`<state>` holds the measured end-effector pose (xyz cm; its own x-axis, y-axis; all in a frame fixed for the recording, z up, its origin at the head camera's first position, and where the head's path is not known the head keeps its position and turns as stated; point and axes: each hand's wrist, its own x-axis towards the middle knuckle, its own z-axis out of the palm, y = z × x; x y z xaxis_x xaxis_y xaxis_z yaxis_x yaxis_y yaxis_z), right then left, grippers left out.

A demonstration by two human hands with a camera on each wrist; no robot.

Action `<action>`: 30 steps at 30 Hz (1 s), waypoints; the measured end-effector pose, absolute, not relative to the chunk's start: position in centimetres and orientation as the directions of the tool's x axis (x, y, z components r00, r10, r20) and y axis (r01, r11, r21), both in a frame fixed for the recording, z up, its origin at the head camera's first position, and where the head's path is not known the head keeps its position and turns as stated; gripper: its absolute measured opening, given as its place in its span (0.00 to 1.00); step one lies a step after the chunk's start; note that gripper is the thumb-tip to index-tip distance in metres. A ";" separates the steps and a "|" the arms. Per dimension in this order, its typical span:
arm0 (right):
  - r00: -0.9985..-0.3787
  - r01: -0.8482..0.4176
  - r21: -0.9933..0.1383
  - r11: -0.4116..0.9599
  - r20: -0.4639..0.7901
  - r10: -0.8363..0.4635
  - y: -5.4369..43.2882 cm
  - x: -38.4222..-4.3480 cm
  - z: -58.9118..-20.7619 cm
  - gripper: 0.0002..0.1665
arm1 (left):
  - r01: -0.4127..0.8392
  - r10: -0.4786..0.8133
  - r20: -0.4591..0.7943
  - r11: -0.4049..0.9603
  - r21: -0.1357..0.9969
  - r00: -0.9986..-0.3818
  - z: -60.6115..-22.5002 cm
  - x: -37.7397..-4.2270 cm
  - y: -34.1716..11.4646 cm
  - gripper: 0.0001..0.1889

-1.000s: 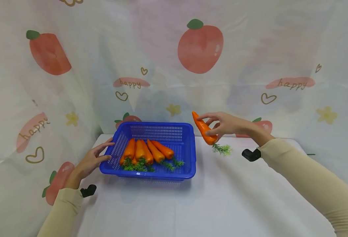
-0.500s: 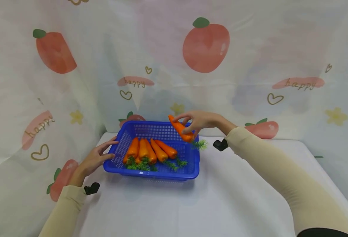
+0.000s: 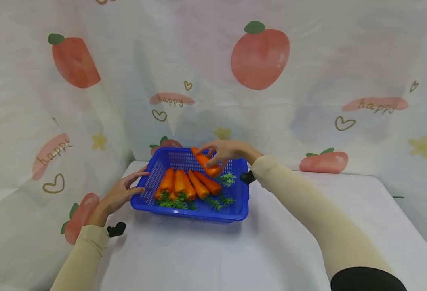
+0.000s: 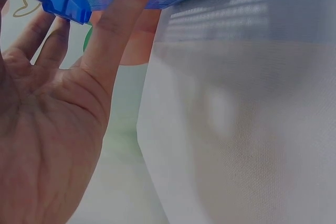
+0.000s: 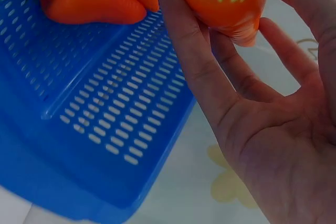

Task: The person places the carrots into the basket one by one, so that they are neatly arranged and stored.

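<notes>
A blue perforated basket [image 3: 198, 215] stands on the white-covered table and holds several glossy orange carrots [image 3: 199, 188] with green feathery tops. My right hand [image 3: 228, 149] pinches one more carrot [image 3: 203, 162] between thumb and fingers. This carrot is over the basket's right back part, tip toward the back left and green top toward the front right. In the right wrist view, its lower end [image 5: 231, 9] shows among the fingers. My left hand [image 3: 120, 195] touches the basket's left rim with thumb and fingers spread apart. The left wrist view shows its palm [image 4: 47, 124] beside the basket.
A printed cloth [image 3: 206, 60] with fruit, hearts and lettering hangs behind and to the left, close to the basket's back. White tablecloth [image 3: 300, 226] extends in front and to the right of the basket.
My right hand has carried the carrot leftward from beside the basket to over its inside. The left hand stays on the rim. The head view has shifted slightly.
</notes>
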<state>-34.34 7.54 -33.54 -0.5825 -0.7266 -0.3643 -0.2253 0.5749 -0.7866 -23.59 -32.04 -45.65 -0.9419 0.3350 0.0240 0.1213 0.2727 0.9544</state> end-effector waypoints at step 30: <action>-0.554 -0.120 -0.798 0.591 -0.440 -0.706 1.7 -36.6 -40.5 0.37 | 0.121 0.322 0.030 0.266 0.956 -0.946 -45.9 -23.7 -32.0 0.30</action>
<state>-36.59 1.68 -40.52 -0.5545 -0.7063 -0.4401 -0.1198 0.5911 -0.7976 -23.72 -32.04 -45.90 -0.9461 0.3225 0.0300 0.1209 0.2659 0.9564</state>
